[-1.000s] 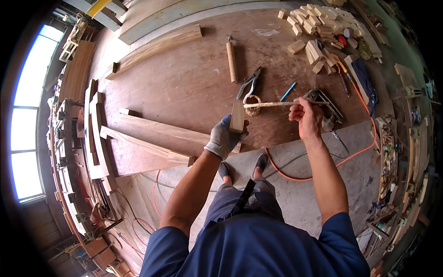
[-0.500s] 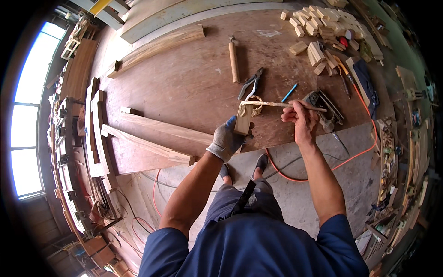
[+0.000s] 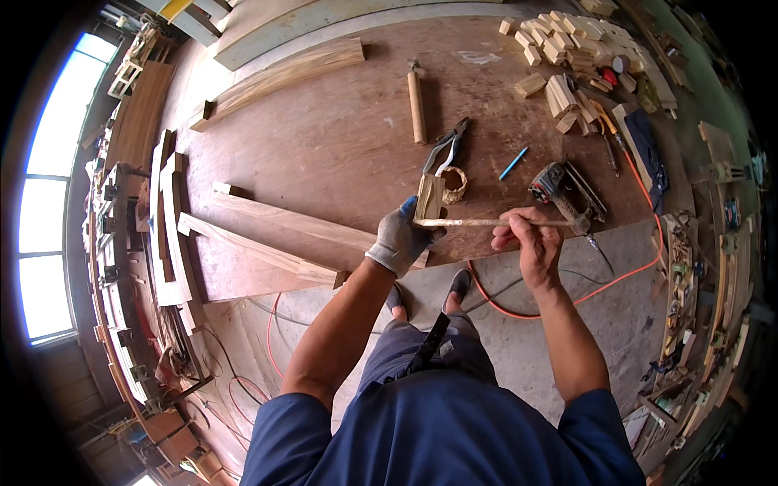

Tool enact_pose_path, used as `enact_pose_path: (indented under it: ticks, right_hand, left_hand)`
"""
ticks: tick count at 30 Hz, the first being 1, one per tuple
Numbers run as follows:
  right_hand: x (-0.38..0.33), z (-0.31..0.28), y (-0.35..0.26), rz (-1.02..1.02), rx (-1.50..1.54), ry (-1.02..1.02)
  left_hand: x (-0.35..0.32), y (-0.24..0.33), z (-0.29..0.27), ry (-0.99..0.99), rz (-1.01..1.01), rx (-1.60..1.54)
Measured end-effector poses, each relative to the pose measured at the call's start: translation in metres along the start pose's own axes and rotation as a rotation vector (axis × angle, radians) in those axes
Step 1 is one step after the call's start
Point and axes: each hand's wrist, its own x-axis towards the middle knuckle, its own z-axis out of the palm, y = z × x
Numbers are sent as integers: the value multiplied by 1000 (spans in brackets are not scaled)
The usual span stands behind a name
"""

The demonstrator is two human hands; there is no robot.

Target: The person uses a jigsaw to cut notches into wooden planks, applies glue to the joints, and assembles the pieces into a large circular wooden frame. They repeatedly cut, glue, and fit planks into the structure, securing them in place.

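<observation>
In a grey-white glove with blue on the fingers, my left hand (image 3: 397, 237) grips a small wooden block (image 3: 430, 194) above the workbench's front edge. Pale wet-looking streaks mark the block's upper face. My bare right hand (image 3: 531, 243) pinches a thin wooden stick (image 3: 478, 222) held level, its pale-coated left end lying across the lower part of the block. Just right of the block sits a small round container (image 3: 456, 183) with a crusted, tan rim. Pliers (image 3: 446, 147) with grey handles lie beyond the block.
A nail gun (image 3: 555, 180) with an orange hose (image 3: 658, 235) lies at right, near a blue pencil (image 3: 513, 163). Farther off are a wooden-handled tool (image 3: 416, 109) and piled wood blocks (image 3: 567, 40). Long boards (image 3: 288, 215) lie at left. Hoses cross the floor.
My right hand has drawn the stick toward me, from the block's far end down to its near part. The left hand still holds the block.
</observation>
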Motion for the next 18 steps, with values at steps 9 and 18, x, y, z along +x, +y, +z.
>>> enact_pose_path:
  ticks: [9, 18]
  right_hand:
    - [26, -2, 8, -207, -114, 150]
    - [4, 12, -21, -666, -631, -153]
  left_hand:
    - [-10, 5, 3, -46, 21, 123]
    - [-15, 13, 2, -91, -39, -84]
